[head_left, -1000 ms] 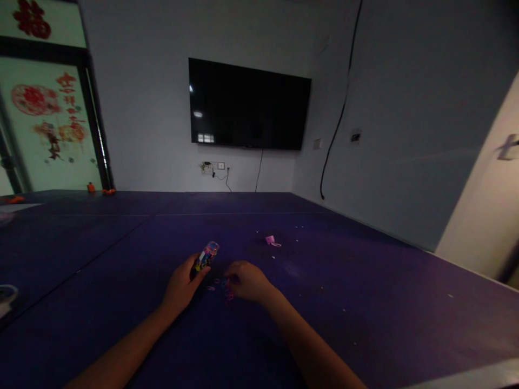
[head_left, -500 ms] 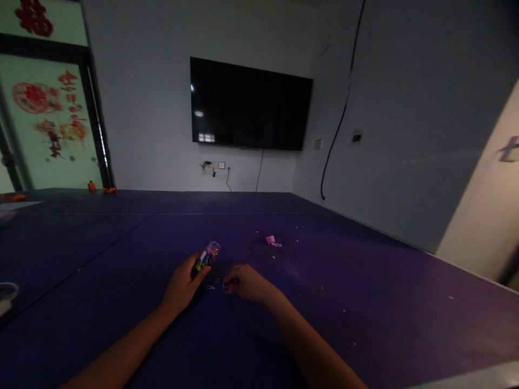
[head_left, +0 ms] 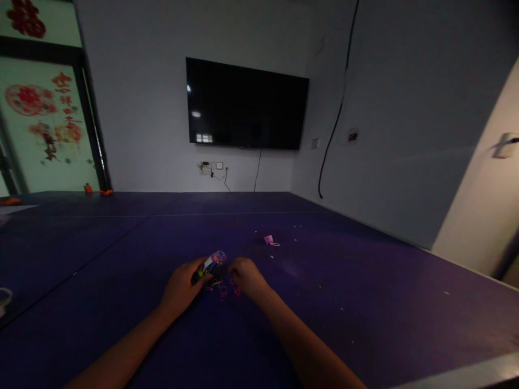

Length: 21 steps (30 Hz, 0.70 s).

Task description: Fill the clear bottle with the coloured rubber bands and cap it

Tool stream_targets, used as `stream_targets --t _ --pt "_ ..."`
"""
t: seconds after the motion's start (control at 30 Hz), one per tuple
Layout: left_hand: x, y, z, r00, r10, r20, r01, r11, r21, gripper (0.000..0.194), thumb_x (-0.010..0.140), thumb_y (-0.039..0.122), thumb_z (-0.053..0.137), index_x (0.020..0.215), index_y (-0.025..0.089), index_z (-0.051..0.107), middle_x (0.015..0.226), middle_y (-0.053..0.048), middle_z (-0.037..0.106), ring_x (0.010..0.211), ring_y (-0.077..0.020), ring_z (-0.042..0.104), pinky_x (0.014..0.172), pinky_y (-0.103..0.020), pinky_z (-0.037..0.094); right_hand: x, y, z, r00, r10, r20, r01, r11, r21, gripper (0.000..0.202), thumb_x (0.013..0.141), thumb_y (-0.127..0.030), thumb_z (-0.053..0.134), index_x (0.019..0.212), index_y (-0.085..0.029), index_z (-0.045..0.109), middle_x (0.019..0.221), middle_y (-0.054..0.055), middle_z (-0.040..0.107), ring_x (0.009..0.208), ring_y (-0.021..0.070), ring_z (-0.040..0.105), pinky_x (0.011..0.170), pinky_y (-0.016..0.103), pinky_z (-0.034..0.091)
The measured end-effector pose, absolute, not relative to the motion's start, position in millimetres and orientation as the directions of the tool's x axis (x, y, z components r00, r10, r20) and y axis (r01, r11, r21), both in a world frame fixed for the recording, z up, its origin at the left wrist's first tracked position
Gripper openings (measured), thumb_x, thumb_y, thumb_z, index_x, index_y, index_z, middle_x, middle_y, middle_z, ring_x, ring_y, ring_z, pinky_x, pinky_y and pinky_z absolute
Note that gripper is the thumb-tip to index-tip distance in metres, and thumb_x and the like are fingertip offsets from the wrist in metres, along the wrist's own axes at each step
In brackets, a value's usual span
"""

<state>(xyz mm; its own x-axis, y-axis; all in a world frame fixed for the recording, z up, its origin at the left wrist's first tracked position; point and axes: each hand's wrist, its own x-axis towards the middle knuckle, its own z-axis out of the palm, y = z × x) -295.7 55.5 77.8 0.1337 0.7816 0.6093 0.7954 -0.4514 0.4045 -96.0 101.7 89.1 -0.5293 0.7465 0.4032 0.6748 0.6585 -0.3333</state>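
Observation:
My left hand (head_left: 180,283) is wrapped round a small clear container (head_left: 213,262) with many-coloured contents, tilted with its far end up and to the right. Just right of it, my right hand (head_left: 246,276) has its fingers curled together in a pinch; what is between them is too dark and small to make out. Thin pink and red loops (head_left: 223,292), like small rubber bands, lie on the purple surface (head_left: 194,346) below and between my hands. Farther off lies a small pink cap-like piece (head_left: 269,239) with a loop strap.
Tiny white scraps (head_left: 271,256) are scattered on the right half of the surface. At the left edge sits a white ring-shaped object (head_left: 5,298), partly cut off. Small orange things (head_left: 88,188) stand far back left. A dark cable (head_left: 334,129) hangs along the right wall.
The container in my left hand has tipped lower and to the right. My right hand has lifted slightly up and to the right, and more loops show between my hands.

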Motion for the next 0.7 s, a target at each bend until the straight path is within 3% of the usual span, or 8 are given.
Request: stream_targets --t 0.1,0.2,0.53,0.7 --pt "-295.0 54.5 79.4 0.169 0.774 0.610 0.800 -0.469 0.373 0.042 0.081 0.048 0.049 0.113 0.021 0.056 0.104 -0.006 0.065 0.093 -0.0226 0.060 0.082 -0.036 0.046 -93.8 100.6 95.8 -0.342 0.732 0.589 0.580 0.658 -0.481 0.028 0.069 -0.001 0.047 0.081 -0.015 0.069 0.082 0.006 0.067 0.078 0.0146 0.060 0.073 0.024 0.045" --pt "-294.7 54.0 80.0 0.211 0.765 0.608 0.802 -0.491 0.340 0.043 0.081 0.049 0.050 0.113 0.021 0.057 0.103 -0.007 0.066 0.092 -0.0231 0.060 0.081 -0.037 0.046 -95.2 95.6 101.8 -0.197 0.716 0.670 0.451 0.673 -0.587 0.022 0.072 -0.006 0.050 0.080 -0.016 0.068 0.080 0.005 0.067 0.074 0.0142 0.061 0.068 0.024 0.047" --pt "-295.6 51.9 81.7 0.300 0.731 0.613 0.770 -0.565 0.297 0.042 0.082 0.046 0.050 0.114 0.020 0.057 0.105 -0.011 0.065 0.094 -0.0239 0.059 0.083 -0.041 0.046 -102.0 87.0 101.5 -0.149 0.812 0.565 0.272 0.583 -0.766 0.016 0.065 -0.006 0.057 0.075 -0.015 0.065 0.074 0.003 0.066 0.068 0.0141 0.063 0.064 0.026 0.052" --pt "-293.8 50.2 83.3 0.289 0.734 0.615 0.764 -0.564 0.314 0.043 0.081 0.047 0.051 0.115 0.021 0.057 0.105 -0.010 0.065 0.094 -0.0242 0.059 0.084 -0.040 0.046 -101.8 87.1 101.3 -0.124 0.809 0.575 0.218 0.587 -0.780 0.013 0.063 -0.007 0.059 0.073 -0.015 0.063 0.076 0.003 0.065 0.069 0.0137 0.063 0.064 0.025 0.052"
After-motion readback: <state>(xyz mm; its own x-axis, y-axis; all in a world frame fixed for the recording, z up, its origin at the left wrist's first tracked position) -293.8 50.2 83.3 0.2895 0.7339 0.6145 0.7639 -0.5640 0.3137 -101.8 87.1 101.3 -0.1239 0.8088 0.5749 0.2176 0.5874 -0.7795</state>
